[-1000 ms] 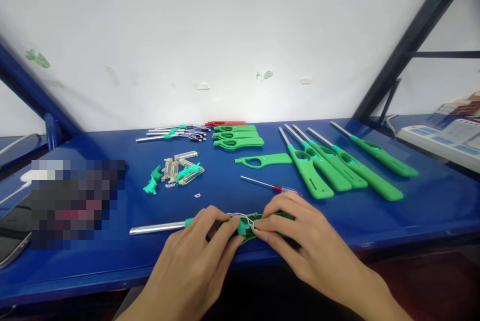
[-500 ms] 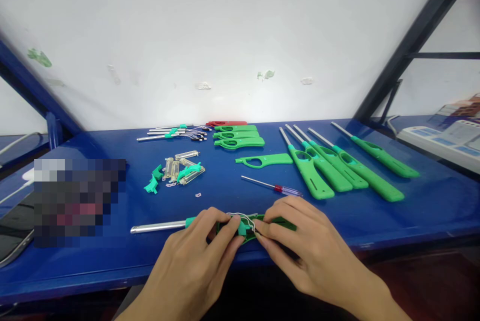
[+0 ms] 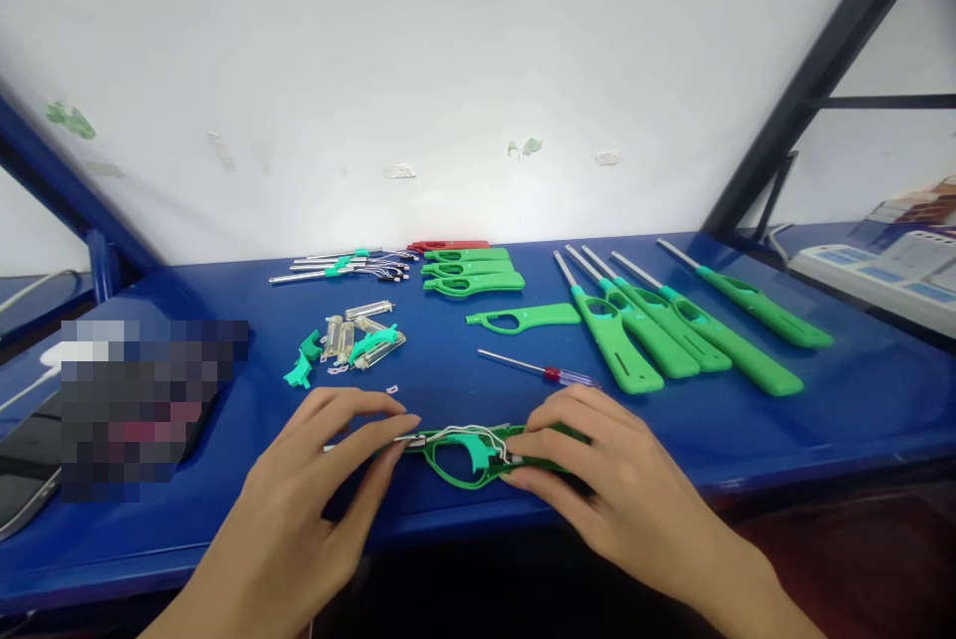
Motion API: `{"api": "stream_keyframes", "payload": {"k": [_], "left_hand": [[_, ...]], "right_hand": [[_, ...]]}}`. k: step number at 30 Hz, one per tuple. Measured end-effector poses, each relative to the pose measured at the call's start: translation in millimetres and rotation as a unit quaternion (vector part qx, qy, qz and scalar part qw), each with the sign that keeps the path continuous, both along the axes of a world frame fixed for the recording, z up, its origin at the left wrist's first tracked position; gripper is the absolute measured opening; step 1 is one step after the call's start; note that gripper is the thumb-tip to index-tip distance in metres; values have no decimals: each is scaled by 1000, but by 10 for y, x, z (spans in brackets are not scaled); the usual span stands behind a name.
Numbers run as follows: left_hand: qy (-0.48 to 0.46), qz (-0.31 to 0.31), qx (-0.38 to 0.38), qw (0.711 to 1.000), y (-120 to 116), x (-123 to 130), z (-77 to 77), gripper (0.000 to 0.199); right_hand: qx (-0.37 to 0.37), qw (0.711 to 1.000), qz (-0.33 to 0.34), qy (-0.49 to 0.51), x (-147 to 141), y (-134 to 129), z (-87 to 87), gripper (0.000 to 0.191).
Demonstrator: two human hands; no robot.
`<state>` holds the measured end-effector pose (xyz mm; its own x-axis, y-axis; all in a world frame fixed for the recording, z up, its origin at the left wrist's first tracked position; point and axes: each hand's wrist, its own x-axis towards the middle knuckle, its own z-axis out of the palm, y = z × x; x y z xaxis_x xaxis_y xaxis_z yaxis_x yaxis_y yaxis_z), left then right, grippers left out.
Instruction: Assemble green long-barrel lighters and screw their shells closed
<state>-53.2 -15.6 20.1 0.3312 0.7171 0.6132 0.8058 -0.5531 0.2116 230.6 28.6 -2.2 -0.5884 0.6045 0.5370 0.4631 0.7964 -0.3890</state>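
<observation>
A green lighter shell [image 3: 457,482], its inside facing up, lies near the table's front edge between both hands. Inside it are a teal trigger [image 3: 470,448] and white wires [image 3: 478,429]. My left hand [image 3: 329,480] pinches the metal tube [image 3: 410,439] at the shell's left end; most of the tube is hidden behind the fingers. My right hand [image 3: 597,480] has its fingertips closed on the shell beside the trigger, where the wires end. A screwdriver [image 3: 551,373] with a clear purple handle lies just beyond my right hand.
Finished-looking green lighters [image 3: 642,340] lie at the right. Green shells [image 3: 478,283], a red one [image 3: 448,245] and wired metal tubes [image 3: 321,273] lie at the back. Clear fuel tanks [image 3: 344,340] and teal triggers [image 3: 302,364] are left of centre. A phone [image 3: 34,460] is far left.
My left hand has moved left from the trigger area to the metal tube, uncovering the trigger and the shell's loop. The right hand has stayed nearly in place. The view has shifted slightly.
</observation>
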Motion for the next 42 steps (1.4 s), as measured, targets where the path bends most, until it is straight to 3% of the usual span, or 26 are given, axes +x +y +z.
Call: {"api": "stream_keyframes", "payload": {"k": [14, 19, 23, 29, 36, 42], "left_hand": [[-26, -20, -85, 996, 87, -107, -35, 25], [-3, -55, -60, 997, 59, -89, 5, 26], [25, -47, -66, 996, -7, 20, 28, 25], [0, -42, -18, 999, 42, 130, -81, 15], [35, -73, -48, 996, 74, 71, -152, 37], [22, -77, -62, 995, 70, 102, -140, 34]], "right_hand": [[4, 1000, -2, -3, 8, 12, 0, 10], [-9, 1000, -6, 2, 4, 11, -6, 9], [-26, 1000, -10, 1, 2, 8, -15, 6], [-19, 999, -24, -37, 7, -13, 8, 33], [-23, 998, -12, -66, 4, -18, 36, 22], [-22, 998, -7, -56, 5, -9, 9, 23]]}}
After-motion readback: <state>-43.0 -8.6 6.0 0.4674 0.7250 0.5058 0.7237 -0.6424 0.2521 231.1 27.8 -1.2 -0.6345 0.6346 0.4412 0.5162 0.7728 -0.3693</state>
